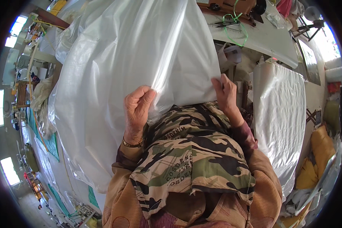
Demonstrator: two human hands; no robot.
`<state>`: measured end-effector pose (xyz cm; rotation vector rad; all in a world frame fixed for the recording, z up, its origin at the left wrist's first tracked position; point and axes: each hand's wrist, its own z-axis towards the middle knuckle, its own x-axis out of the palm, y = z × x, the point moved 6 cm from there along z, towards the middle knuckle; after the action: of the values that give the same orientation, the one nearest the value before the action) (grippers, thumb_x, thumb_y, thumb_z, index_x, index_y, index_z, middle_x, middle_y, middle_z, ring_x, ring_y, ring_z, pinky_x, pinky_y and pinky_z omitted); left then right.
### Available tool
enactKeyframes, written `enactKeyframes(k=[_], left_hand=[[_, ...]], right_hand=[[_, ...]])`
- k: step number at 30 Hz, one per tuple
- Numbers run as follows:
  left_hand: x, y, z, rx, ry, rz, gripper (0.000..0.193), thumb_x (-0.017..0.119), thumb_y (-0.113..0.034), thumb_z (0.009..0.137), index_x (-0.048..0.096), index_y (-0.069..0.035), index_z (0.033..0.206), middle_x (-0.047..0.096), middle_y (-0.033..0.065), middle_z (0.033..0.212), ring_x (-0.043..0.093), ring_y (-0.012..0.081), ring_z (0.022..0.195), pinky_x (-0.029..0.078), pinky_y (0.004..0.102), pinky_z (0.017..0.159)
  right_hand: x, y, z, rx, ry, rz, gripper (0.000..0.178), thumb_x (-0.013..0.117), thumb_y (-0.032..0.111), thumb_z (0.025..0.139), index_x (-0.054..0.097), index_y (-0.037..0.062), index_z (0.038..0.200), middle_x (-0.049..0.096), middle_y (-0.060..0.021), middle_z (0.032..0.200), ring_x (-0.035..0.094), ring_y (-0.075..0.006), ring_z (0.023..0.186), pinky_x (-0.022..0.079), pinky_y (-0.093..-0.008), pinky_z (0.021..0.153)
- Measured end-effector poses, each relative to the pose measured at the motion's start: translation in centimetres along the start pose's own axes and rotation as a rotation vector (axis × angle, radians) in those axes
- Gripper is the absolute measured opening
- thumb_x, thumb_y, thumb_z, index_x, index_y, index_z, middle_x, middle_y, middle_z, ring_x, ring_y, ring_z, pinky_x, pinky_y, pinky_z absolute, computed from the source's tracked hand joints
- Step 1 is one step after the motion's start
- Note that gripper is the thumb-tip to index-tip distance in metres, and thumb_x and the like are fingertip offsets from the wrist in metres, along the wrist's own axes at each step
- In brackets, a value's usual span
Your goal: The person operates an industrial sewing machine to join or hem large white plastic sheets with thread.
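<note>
A large sheet of whitish, see-through plastic (102, 72) spreads in front of me and drapes down on the left. My left hand (138, 104) pinches its near edge, and a bright fold runs up and away from those fingers. At the sheet's right corner, my right hand (225, 93) grips the edge between thumb and fingers. Between the two hands the edge hangs just above my camouflage apron (193, 140). Some of the plastic bunches below my left hand.
A brown sewing machine (235, 9) stands on a pale table (273, 41) at the far right. Scissors (228, 23) and a green ribbon (245, 34) lie near it. Right of me is a stack covered in shiny plastic (279, 95). Yellow cushions (311, 163) lie at the right rim.
</note>
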<state>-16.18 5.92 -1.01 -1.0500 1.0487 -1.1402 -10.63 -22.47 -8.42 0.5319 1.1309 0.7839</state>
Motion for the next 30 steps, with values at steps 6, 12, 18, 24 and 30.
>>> enactKeyframes(k=[6, 12, 18, 24, 30], left_hand=[[1.5, -2.4, -0.1, 0.047, 0.033, 0.149, 0.013, 0.064, -0.009, 0.096, 0.068, 0.003, 0.095, 0.051, -0.0054, 0.069, 0.043, 0.0033, 0.064, 0.034, 0.0207, 0.055], [2.7, -3.5, -0.1, 0.153, 0.136, 0.405, 0.007, 0.067, -0.005, 0.09, 0.062, 0.0, 0.093, 0.058, 0.0109, 0.07, 0.054, 0.0184, 0.057, 0.044, 0.0292, 0.056], [3.7, -4.5, -0.1, 0.255, 0.223, 0.556, 0.005, 0.061, -0.001, 0.091, 0.06, -0.001, 0.096, 0.061, 0.017, 0.074, 0.06, 0.0355, 0.065, 0.046, 0.0383, 0.058], [2.7, -3.4, -0.2, 0.214, 0.184, 0.399, 0.007, 0.06, -0.007, 0.095, 0.059, 0.0, 0.093, 0.059, 0.0136, 0.071, 0.058, 0.0263, 0.059, 0.044, 0.0332, 0.056], [0.4, -1.6, 0.0, -0.006, 0.097, 0.28, 0.015, 0.068, -0.011, 0.092, 0.062, 0.002, 0.088, 0.052, 0.0017, 0.062, 0.045, 0.0043, 0.062, 0.038, 0.0236, 0.053]], right_hand=[[-0.4, 10.9, -0.4, -0.37, 0.332, 0.246, 0.014, 0.065, 0.006, 0.087, 0.053, 0.0017, 0.082, 0.055, -0.0149, 0.074, 0.056, -0.0383, 0.07, 0.046, -0.0427, 0.062], [1.3, 14.4, -0.9, -0.382, 0.583, 0.322, 0.018, 0.066, 0.015, 0.089, 0.054, 0.0029, 0.084, 0.057, -0.0163, 0.069, 0.06, -0.0375, 0.069, 0.047, -0.0452, 0.06], [3.6, 15.1, -3.2, -0.443, 0.726, 0.324, 0.015, 0.064, 0.015, 0.087, 0.055, 0.003, 0.085, 0.062, -0.0168, 0.069, 0.064, -0.0378, 0.066, 0.05, -0.0467, 0.06], [5.0, 16.7, -4.6, -0.702, 0.697, 0.216, 0.017, 0.067, 0.016, 0.081, 0.056, 0.0037, 0.085, 0.063, -0.0138, 0.07, 0.066, -0.0331, 0.068, 0.054, -0.0422, 0.065], [5.5, 16.8, -3.5, -0.925, 0.535, 0.271, 0.019, 0.071, 0.014, 0.078, 0.056, 0.0063, 0.085, 0.064, -0.0084, 0.078, 0.065, -0.0275, 0.072, 0.052, -0.0385, 0.067]])
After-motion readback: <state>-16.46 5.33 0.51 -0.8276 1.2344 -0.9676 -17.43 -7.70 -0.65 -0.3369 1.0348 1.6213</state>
